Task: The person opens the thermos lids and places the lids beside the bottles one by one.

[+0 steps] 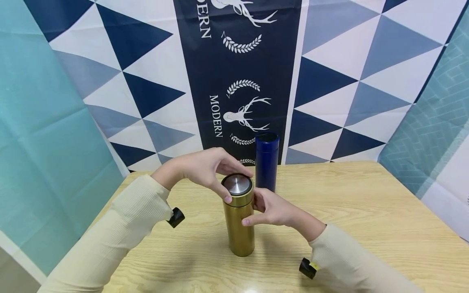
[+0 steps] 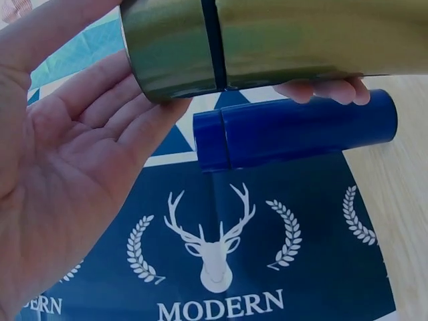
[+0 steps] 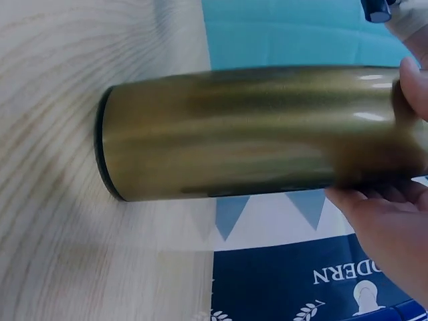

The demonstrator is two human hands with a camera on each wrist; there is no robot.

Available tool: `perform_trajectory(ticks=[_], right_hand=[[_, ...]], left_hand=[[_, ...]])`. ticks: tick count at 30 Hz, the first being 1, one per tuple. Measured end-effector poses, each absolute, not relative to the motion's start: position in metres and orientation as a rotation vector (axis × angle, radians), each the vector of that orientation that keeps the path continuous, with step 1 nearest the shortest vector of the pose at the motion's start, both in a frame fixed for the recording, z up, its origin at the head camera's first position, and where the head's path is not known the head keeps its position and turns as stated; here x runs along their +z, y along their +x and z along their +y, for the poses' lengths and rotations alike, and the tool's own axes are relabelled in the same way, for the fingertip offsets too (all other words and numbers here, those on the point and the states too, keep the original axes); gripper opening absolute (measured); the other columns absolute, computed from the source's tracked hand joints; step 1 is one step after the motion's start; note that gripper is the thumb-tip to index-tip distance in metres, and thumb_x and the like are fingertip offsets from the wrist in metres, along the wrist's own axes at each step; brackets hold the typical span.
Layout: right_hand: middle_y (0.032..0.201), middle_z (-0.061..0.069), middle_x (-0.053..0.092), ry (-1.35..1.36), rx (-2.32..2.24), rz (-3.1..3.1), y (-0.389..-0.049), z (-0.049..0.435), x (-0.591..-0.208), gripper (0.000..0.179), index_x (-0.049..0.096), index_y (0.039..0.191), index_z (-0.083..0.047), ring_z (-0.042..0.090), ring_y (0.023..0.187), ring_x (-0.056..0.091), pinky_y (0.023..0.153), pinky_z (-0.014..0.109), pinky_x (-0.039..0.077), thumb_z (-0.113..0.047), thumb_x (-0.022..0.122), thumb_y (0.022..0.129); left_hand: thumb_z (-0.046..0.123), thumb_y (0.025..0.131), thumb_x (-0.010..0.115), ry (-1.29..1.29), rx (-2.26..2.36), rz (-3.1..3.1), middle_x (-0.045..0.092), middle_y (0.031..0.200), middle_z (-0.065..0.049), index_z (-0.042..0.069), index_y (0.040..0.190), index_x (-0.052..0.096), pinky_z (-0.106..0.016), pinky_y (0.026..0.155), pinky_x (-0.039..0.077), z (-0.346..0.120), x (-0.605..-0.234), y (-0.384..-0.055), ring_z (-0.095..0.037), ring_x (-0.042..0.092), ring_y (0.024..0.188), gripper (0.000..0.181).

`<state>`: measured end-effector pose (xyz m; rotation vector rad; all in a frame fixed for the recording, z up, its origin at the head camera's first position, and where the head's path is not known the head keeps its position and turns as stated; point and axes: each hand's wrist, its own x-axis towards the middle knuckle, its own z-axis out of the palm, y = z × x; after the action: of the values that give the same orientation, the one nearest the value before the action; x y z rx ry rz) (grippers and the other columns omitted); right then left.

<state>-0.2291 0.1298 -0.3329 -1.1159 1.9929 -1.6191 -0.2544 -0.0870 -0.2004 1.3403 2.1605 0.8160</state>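
A gold thermos (image 1: 239, 234) stands upright in the middle of the wooden table, its base at the tabletop in the right wrist view. Its lid (image 1: 237, 185) has a brushed silver top with a black ring. My left hand (image 1: 201, 166) holds this lid from the left, thumb in front and fingers behind. Lower down, my right hand (image 1: 276, 209) grips the upper body from the right, with its thumb across the front. In the left wrist view a dark seam runs between lid and body, and the right fingertips (image 2: 341, 91) show beneath the body.
Behind the gold thermos stands a dark blue thermos (image 1: 266, 167), partly hidden by it and by the right hand. The wooden table (image 1: 340, 203) ends at a patterned cloth backdrop (image 1: 329, 81). Teal sheets (image 1: 55, 134) hang at the sides.
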Motion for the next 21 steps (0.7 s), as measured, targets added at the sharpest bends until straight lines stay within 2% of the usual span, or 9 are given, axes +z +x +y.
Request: perform_trajectory(ticks=[8,21], right_hand=[[0.134,0.030,0.050,-1.099,-1.642,2.015,-0.225,0.129,-0.335,0.066,0.038,0.135,0.010,0.000,0.112,0.057,0.099,0.016,0.046,-0.012,0.073,0.084],[0.135,0.026,0.052,-1.076,-1.613,2.045,-0.224,0.130,-0.334,0.066,0.038,0.137,0.007,0.001,0.115,0.056,0.100,0.017,0.046,-0.014,0.073,0.084]], left_hand=[[0.007,0.072,0.083,1.313,0.787,2.195,0.061,0.134,-0.010,0.001,0.133,0.055,-0.028,0.105,0.047,-0.086,-0.200,-0.251,-0.017,0.061,0.121,0.067],[0.015,0.071,0.085,1.235,0.750,2.354,0.069,0.122,-0.003,0.009,0.130,0.060,-0.026,0.099,0.051,-0.085,-0.200,-0.242,-0.010,0.067,0.109,0.064]])
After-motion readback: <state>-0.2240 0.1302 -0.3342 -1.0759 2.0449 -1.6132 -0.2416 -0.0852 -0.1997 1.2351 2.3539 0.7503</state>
